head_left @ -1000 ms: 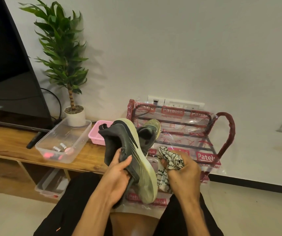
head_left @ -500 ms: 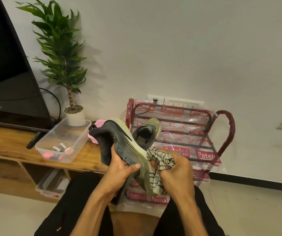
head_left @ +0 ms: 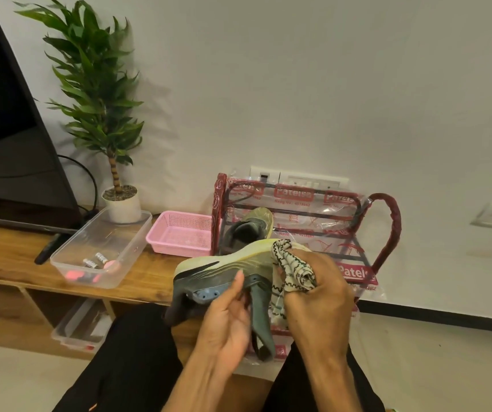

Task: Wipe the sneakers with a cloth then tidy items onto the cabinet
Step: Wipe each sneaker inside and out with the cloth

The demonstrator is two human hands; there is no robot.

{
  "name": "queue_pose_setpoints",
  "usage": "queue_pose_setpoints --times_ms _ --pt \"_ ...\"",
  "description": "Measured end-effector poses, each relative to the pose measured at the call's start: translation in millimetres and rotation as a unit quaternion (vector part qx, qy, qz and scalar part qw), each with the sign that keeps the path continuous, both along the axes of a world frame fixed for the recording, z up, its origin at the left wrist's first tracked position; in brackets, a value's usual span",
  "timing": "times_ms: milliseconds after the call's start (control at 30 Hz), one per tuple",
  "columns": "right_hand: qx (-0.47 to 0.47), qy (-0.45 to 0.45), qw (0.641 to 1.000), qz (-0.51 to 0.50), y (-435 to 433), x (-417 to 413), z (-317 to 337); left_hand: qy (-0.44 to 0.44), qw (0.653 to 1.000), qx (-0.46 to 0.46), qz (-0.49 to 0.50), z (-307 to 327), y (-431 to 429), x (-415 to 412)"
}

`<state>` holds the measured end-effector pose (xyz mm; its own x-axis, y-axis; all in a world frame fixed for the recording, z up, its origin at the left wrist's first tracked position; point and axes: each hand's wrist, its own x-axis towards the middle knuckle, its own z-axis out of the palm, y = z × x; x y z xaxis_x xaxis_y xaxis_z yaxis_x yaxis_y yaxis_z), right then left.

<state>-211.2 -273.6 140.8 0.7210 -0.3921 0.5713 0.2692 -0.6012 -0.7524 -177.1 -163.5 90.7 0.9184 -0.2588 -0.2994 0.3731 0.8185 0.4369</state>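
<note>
My left hand grips a grey sneaker with a pale yellow-green sole, turned on its side with the sole uppermost. My right hand holds a bunched white cloth with black zigzag pattern and presses it against the toe end of the sole. The second grey sneaker stands inside the red wire shoe rack wrapped in clear printed plastic, just behind my hands. The wooden cabinet runs along the left.
On the cabinet stand a clear plastic box holding small items, a pink mesh basket, a potted plant, a dark remote and a TV. Another clear box sits below. My legs fill the foreground.
The sneaker has been turned from upright to lying sideways, sole up. My right hand moved up with the cloth onto the toe end of the sole.
</note>
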Motion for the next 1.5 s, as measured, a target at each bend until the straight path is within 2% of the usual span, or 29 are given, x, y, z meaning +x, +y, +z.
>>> queue_pose_setpoints --times_ms 100,267,367,500,600,700,767,867,967,1033,1100,1133,1233,1400,1500 --pt "0.007 -0.003 1.0 0.002 1 5 -4 -0.022 0.999 -0.028 0.003 6 1 -2" --pt "-0.011 -0.023 1.0 -0.002 5 18 -9 -0.015 1.0 0.024 0.002 5 2 1" --pt "-0.042 0.008 0.999 -0.01 7 29 -13 -0.016 1.0 0.027 0.003 6 -2 -2" --pt "-0.073 0.043 0.996 0.027 8 34 -10 -0.056 0.995 0.075 0.041 9 -4 -1" --pt "-0.062 0.029 0.997 0.022 5 40 -7 -0.08 0.988 0.126 0.047 11 -7 0" --pt "-0.031 0.005 0.999 -0.001 13 39 -5 -0.095 0.972 0.197 0.087 9 -9 4" --pt "-0.023 0.006 0.999 0.037 18 36 0 -0.107 0.95 0.266 0.123 9 -7 5" --pt "-0.07 0.0 0.993 0.099 14 36 5 -0.134 0.923 0.333 0.138 12 -4 3" --pt "-0.072 -0.028 0.995 0.067 3 41 5 -0.131 0.915 0.352 0.148 13 -3 2" --pt "-0.029 -0.038 0.998 0.034 4 41 4 -0.131 0.914 0.358 0.142 13 -4 1" --pt "0.019 -0.027 0.997 0.066 12 37 6 -0.148 0.907 0.371 0.136 16 -6 1" --pt "0.02 -0.024 0.995 0.099 15 35 7 -0.164 0.901 0.379 0.136 16 -6 2" --pt "-0.054 -0.033 0.985 0.162 17 37 13 -0.183 0.887 0.4 0.141 16 -1 4" --pt "-0.016 0.002 0.998 0.064 6 50 17 -0.161 0.887 0.406 0.15 9 1 3" --pt "-0.012 0.019 0.992 0.121 23 45 19 -0.177 0.876 0.429 0.135 10 1 8"
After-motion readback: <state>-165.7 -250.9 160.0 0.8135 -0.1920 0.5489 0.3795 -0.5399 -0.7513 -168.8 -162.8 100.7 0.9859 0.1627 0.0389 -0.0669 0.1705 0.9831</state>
